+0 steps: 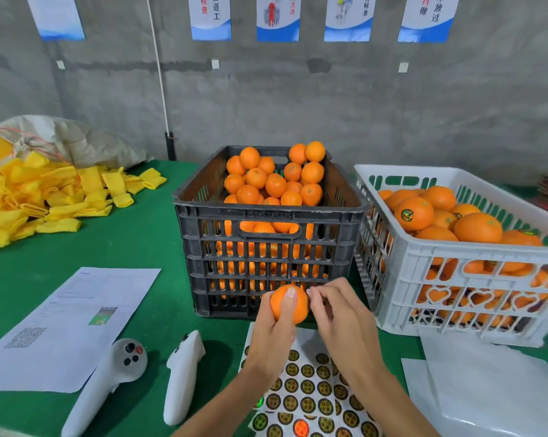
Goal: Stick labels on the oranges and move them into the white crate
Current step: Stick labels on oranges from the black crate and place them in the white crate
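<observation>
The left hand (274,335) grips an orange (289,304) above the label sheet (310,389) near the table's (134,247) front edge, before the black crate (266,216). The right hand's (339,316) curled fingertips touch the orange's side; whether they pinch a label is unclear. The white crate (455,279) stands right.

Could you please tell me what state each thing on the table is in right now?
Left hand: grips the orange.
Right hand: fingers curled at the orange's side.
Held orange: lifted, no label visible.
Black crate: heaped with oranges.
White crate: partly filled, some oranges labelled.
Label sheet: flat, some labels gone.
</observation>
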